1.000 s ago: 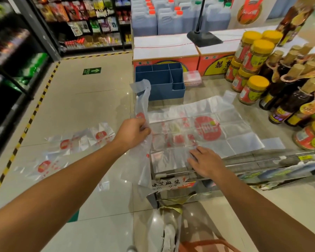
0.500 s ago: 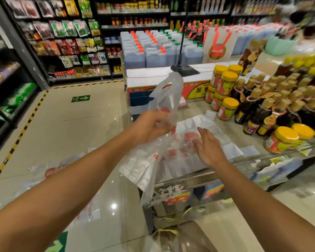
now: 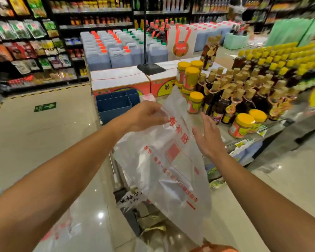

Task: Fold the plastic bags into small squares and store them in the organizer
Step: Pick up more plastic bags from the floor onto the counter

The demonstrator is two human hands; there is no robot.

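Note:
A clear plastic bag [image 3: 171, 171] with red print hangs in the air in front of me, unfolded. My left hand [image 3: 145, 115] pinches its upper edge. Just right of the bag, my right hand [image 3: 208, 135] hovers with fingers straight, holding nothing; I cannot tell whether it touches the bag. The blue divided organizer [image 3: 115, 106] stands on the display counter behind my left hand. The hanging bag hides the counter surface beneath it.
Yellow-lidded jars [image 3: 243, 125] and dark sauce bottles [image 3: 224, 99] crowd the counter's right side. Cartons [image 3: 119, 80] and a black stand base [image 3: 151, 69] sit behind the organizer. More bags [image 3: 62, 228] lie on the shiny floor at lower left. Store shelves line the back.
My left hand has lifted the bag higher, and it now hangs spread out. My right hand rose off the bags on the counter. My view tilted up.

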